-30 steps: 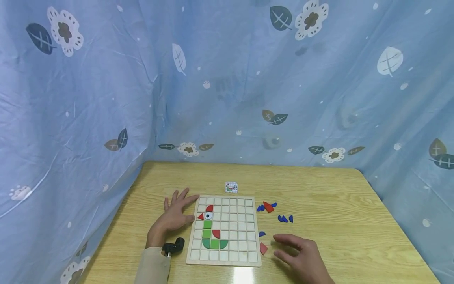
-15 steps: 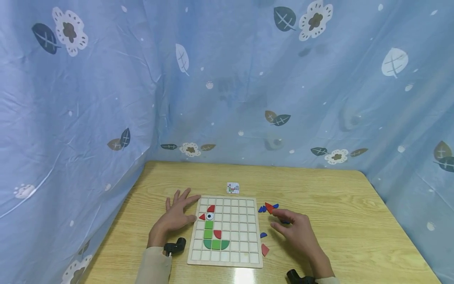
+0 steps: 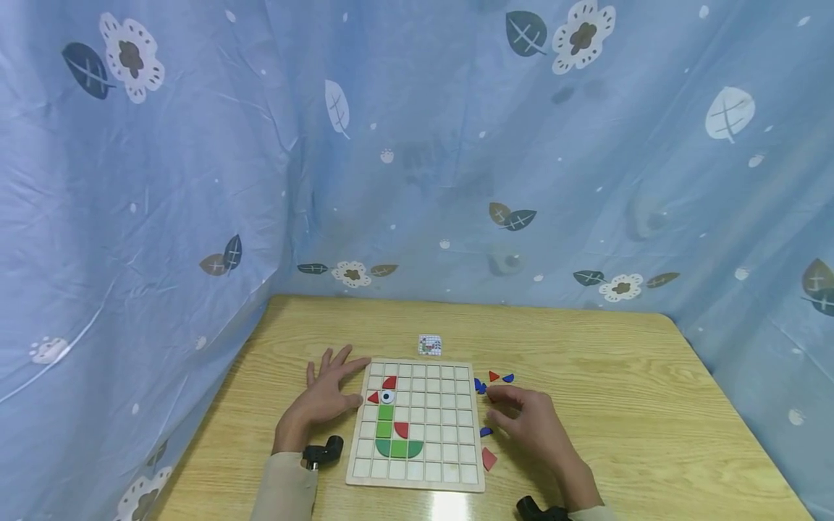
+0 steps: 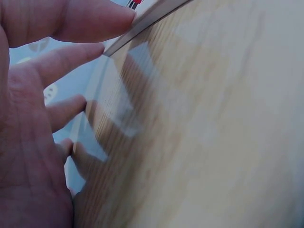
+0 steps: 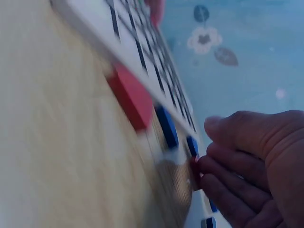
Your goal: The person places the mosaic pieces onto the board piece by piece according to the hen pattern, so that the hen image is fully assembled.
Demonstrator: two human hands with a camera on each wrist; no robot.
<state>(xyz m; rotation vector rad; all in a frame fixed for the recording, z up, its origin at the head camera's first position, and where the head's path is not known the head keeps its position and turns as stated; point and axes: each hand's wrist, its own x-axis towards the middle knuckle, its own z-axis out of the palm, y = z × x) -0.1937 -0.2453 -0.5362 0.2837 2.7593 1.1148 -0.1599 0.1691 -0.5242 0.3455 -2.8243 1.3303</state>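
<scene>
A light wooden grid board (image 3: 449, 472) lies on the table, bearing a bird-like figure of red and green pieces with a round eye piece (image 3: 387, 396). At its left side rests my left hand (image 3: 323, 398), fingers spread, with index fingertip and thumb right at the board's edge. Beyond the right edge, my right hand (image 3: 531, 420) reaches low over loose pieces. In the right wrist view its fingertips touch a red piece (image 5: 195, 174) on the table, while the thumb stands apart from it. Close by lie several blue pieces (image 3: 480, 386) and a red triangle (image 3: 494, 376).
A small printed card (image 3: 429, 344) lies behind the board. A blue half-round piece (image 3: 486, 432) and a red piece (image 3: 489, 459) sit along the board's right edge. A patterned blue curtain (image 3: 423, 181) hangs behind and beside the wooden table (image 3: 619, 405).
My right hand has moved away from me to the loose pieces, then left towards the board. A red piece has parted from the red triangle, towards me. My left hand stays at the board.
</scene>
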